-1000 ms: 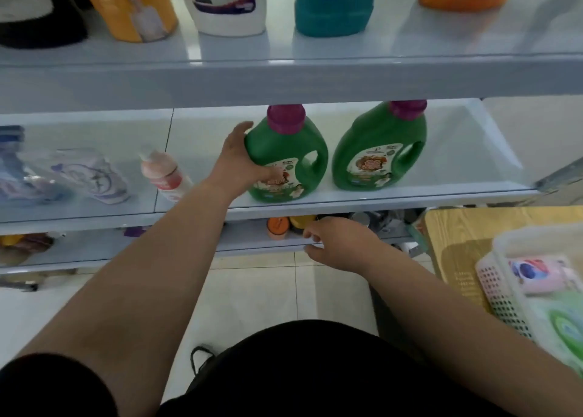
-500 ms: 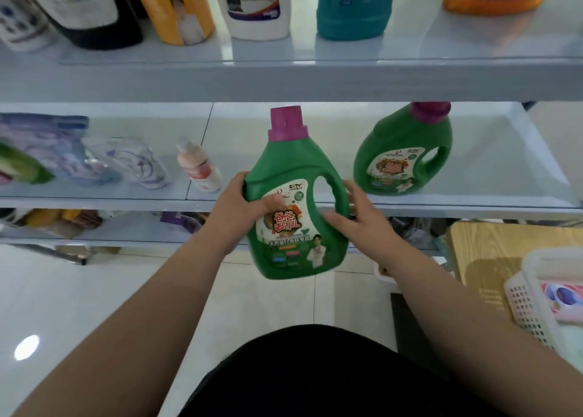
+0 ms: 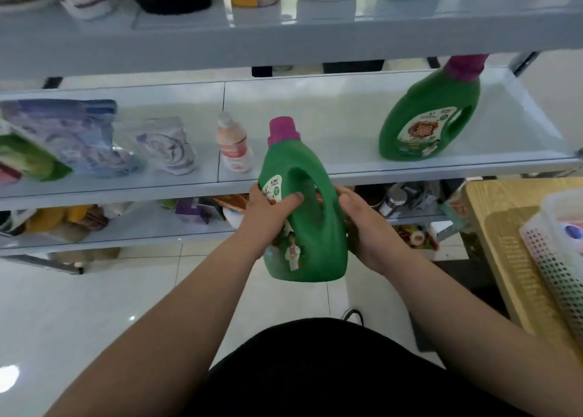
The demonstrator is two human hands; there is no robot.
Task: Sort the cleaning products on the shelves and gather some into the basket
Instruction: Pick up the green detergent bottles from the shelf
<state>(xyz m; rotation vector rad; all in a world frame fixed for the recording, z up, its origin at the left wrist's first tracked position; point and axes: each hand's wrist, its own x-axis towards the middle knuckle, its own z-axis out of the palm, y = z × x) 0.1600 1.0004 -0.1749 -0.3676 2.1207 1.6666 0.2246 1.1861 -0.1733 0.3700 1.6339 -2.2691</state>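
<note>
A green detergent jug (image 3: 310, 227) with a magenta cap is held in the air in front of the middle shelf (image 3: 315, 173), off the shelf. My left hand (image 3: 268, 217) grips its left side, thumb across the label. My right hand (image 3: 359, 227) grips its right side by the handle. A second, identical green jug (image 3: 432, 116) stands on the middle shelf to the right. The white perforated basket (image 3: 555, 265) sits on a wooden table (image 3: 504, 259) at the far right, with some packets inside.
A small pink bottle (image 3: 233, 145) and several refill pouches (image 3: 94, 139) lie on the middle shelf's left part. Large bottles line the top shelf (image 3: 284, 34). The lower shelf (image 3: 142, 227) holds mixed clutter. White tiled floor lies below.
The green jug has come off the shelf and moved down toward me, turned so its handle faces me. My right hand rose from the lower shelf edge and took hold of the jug.
</note>
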